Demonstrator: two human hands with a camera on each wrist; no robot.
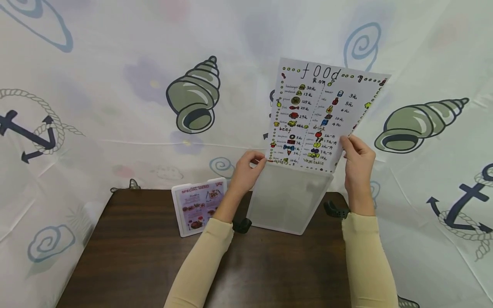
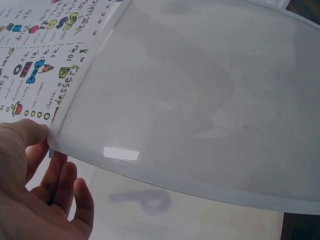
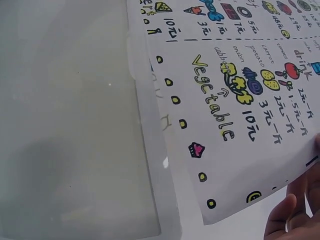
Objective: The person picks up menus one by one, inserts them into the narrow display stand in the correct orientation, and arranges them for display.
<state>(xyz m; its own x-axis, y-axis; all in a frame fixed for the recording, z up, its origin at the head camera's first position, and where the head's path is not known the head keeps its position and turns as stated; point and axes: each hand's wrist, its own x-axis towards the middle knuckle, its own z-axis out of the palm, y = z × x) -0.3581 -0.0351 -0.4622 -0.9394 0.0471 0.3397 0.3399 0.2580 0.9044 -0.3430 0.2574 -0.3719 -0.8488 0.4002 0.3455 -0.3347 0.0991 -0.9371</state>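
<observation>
A hand-drawn paper menu [image 1: 327, 111] headed "food" stands up at the open top edge of a translucent, white-rimmed sign holder [image 1: 286, 199]. My right hand [image 1: 359, 164] pinches the sheet by its right edge, thumb in front. My left hand [image 1: 247, 173] grips the holder's top left corner, right where the sheet's lower left corner meets it. In the left wrist view, the thumb of the left hand [image 2: 37, 175] lies at that corner with fingers behind. Along the holder's top edge [image 3: 152, 150], the right wrist view shows the sheet's lower edge overlapping it at a slant.
Left of the holder, a white-framed "Special Menu" sign [image 1: 198, 205] leans upright on the dark brown table [image 1: 135, 256]. Behind the table hangs a pale cloth [image 1: 115, 85] printed with shells and anchors. A black wrist strap [image 1: 336, 209] shows at the right wrist.
</observation>
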